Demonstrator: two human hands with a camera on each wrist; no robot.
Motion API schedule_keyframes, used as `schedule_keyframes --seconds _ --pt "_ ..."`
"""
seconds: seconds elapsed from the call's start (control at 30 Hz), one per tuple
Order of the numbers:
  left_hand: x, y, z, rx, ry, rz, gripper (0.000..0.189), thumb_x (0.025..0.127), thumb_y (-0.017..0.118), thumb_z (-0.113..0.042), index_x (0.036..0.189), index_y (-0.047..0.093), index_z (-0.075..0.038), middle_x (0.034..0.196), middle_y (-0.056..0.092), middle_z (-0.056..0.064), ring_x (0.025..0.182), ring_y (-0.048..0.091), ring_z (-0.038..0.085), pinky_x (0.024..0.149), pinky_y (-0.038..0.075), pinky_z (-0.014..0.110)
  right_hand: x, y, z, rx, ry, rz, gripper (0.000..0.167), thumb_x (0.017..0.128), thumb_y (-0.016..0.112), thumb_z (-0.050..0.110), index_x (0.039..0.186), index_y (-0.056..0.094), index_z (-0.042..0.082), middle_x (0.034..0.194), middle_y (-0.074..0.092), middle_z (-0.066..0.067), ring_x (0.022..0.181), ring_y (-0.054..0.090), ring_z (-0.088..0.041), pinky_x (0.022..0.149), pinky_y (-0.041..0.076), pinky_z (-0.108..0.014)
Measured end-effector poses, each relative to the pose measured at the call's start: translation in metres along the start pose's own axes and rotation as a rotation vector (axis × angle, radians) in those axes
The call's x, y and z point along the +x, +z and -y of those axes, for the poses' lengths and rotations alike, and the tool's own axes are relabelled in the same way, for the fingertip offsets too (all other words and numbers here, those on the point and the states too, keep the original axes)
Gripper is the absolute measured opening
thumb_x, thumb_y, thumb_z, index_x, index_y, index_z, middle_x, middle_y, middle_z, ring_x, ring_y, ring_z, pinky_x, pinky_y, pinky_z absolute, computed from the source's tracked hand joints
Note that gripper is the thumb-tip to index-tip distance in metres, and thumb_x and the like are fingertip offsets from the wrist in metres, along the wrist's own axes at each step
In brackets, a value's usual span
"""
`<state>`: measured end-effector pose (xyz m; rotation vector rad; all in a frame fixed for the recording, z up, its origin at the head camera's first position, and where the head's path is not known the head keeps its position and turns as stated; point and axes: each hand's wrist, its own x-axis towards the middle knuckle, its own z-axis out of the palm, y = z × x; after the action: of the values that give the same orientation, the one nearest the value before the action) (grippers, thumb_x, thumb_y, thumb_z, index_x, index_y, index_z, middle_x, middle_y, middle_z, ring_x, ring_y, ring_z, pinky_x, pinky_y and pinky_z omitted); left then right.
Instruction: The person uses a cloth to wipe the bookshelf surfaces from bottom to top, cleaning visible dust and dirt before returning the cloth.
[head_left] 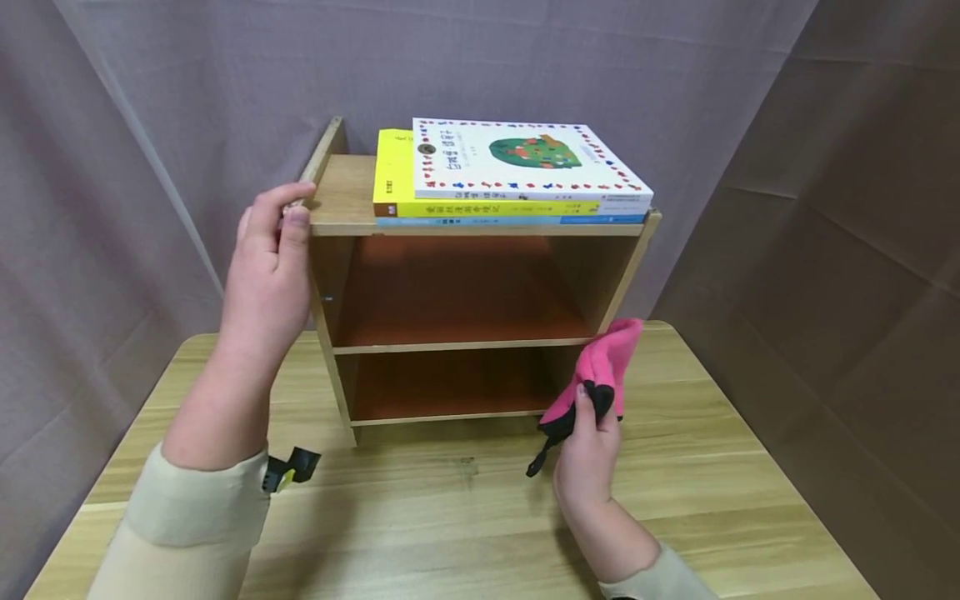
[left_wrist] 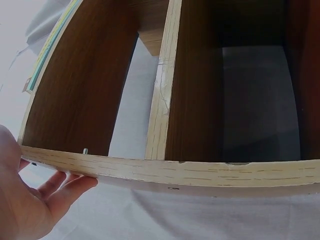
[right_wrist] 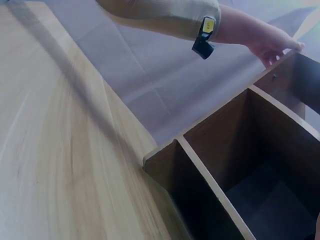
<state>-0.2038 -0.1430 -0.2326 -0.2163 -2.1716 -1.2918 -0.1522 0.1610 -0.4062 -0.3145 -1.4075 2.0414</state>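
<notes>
A small wooden bookshelf point(head_left: 341, 198) stands on the table, two open compartments facing me. At its upper left corner my left hand point(head_left: 264, 265) grips the edge of the side panel. The left wrist view has that hand's fingers point(left_wrist: 70, 194) along the panel's outer face. My right hand point(head_left: 588, 462) pinches a pink cloth point(head_left: 617, 348) with black trim and a black loop, held by the shelf's lower right side. Whether the cloth touches the wood I cannot tell. In the right wrist view the cloth does not show.
Several stacked books point(head_left: 525, 158) lie on the shelf's top board, a white one uppermost over yellow and blue ones. Beneath is a light wooden table point(head_left: 420, 517). Grey curtains point(head_left: 187, 100) hang behind and along the sides. A black wrist device point(head_left: 294, 468) sits at my left cuff.
</notes>
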Motion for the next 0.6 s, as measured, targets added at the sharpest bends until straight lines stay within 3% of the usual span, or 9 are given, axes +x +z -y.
schedule_keyframes --seconds 0.07,0.17,0.27,0.4,0.43,0.53,0.6 --pt "0.0 -0.001 0.0 0.003 -0.009 0.006 0.043 0.105 0.038 -0.048 0.141 0.05 -0.029 0.135 0.046 0.008 0.114 0.045 0.025 0.099 0.036 0.049 -0.001 0.0 0.0 -0.038 -0.046 0.026 0.02 0.102 0.054 0.015 0.112 0.068 0.003 0.101 0.06 -0.007 0.096 0.054 -0.02 0.083 0.048 -0.025" --pt "0.0 0.0 0.0 0.008 -0.012 0.012 0.043 0.105 0.037 -0.048 0.142 0.05 -0.029 0.135 0.046 0.009 0.114 0.045 0.026 0.099 0.036 0.05 0.001 -0.002 -0.002 -0.066 -0.136 0.087 0.026 0.102 0.053 0.011 0.122 0.065 0.0 0.13 0.057 -0.009 0.12 0.05 -0.018 0.095 0.045 -0.022" --pt "0.0 0.0 0.0 0.004 -0.001 0.006 0.043 0.105 0.038 -0.047 0.141 0.051 -0.028 0.136 0.046 0.009 0.115 0.045 0.025 0.1 0.036 0.05 0.002 -0.004 -0.003 -0.095 -0.199 0.141 0.036 0.103 0.051 0.01 0.137 0.058 0.002 0.151 0.042 -0.008 0.137 0.036 -0.014 0.107 0.038 -0.02" --pt "-0.001 0.0 0.0 0.0 0.002 0.001 0.042 0.105 0.039 -0.046 0.141 0.051 -0.028 0.137 0.046 0.008 0.116 0.045 0.025 0.1 0.036 0.049 0.002 -0.005 -0.005 -0.155 -0.276 0.18 0.041 0.102 0.052 0.008 0.144 0.052 0.007 0.149 0.046 -0.011 0.132 0.043 -0.015 0.105 0.039 -0.019" --pt "-0.001 0.0 0.001 0.0 0.0 0.002 0.042 0.105 0.039 -0.046 0.141 0.051 -0.028 0.137 0.046 0.008 0.116 0.045 0.025 0.1 0.036 0.049 0.002 -0.004 -0.006 -0.165 -0.308 0.192 0.041 0.102 0.052 0.005 0.143 0.052 0.004 0.149 0.046 -0.012 0.131 0.044 -0.017 0.104 0.04 -0.019" --pt "-0.001 0.0 0.001 -0.001 0.0 0.006 0.042 0.105 0.039 -0.046 0.141 0.05 -0.028 0.137 0.046 0.009 0.116 0.045 0.026 0.1 0.036 0.05 0.004 -0.003 -0.009 -0.191 -0.446 0.232 0.027 0.098 0.052 -0.005 0.121 0.063 -0.012 0.159 0.031 -0.01 0.14 0.032 -0.022 0.103 0.04 -0.018" --pt "0.0 0.0 0.001 -0.001 0.004 0.007 0.042 0.105 0.039 -0.046 0.141 0.051 -0.028 0.138 0.046 0.008 0.117 0.045 0.026 0.101 0.036 0.05 0.005 -0.002 -0.011 -0.192 -0.526 0.252 0.019 0.095 0.052 -0.011 0.11 0.064 -0.016 0.159 0.03 -0.015 0.142 0.029 -0.026 0.102 0.04 -0.019"
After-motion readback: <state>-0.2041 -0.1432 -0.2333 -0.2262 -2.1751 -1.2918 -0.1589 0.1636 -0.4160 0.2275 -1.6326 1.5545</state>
